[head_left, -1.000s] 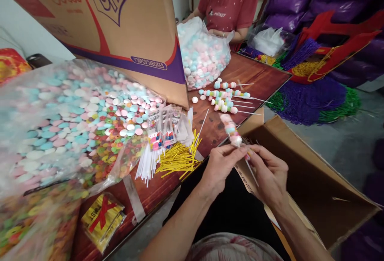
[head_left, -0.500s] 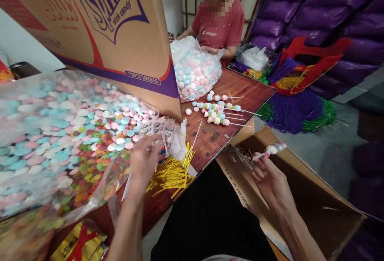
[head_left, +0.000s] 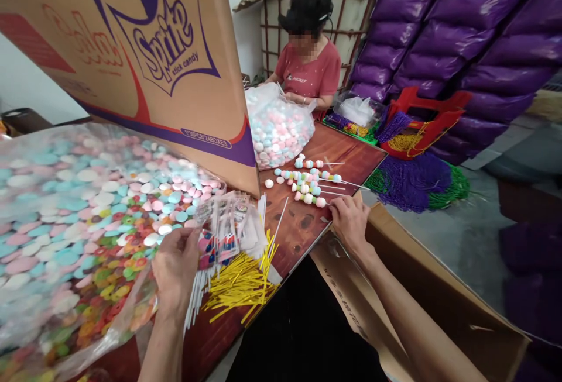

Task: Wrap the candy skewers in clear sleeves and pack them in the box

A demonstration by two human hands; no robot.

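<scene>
Pink, white and green candy skewer (head_left: 309,199): right fingers (head_left: 339,209) pinch its end; left fingers (head_left: 189,240) unclear.

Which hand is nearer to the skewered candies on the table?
Right. The right hand is at the stick end of the nearest of the skewered candies; the left hand is farther off, to their left, by the printed bags.

Beyond the right hand (head_left: 350,218), a co-worker (head_left: 308,61) in a red shirt (head_left: 320,71); past that hand to its right, stacked purple bags (head_left: 478,19), a red frame (head_left: 445,120), and purple and green strands (head_left: 406,184).
</scene>
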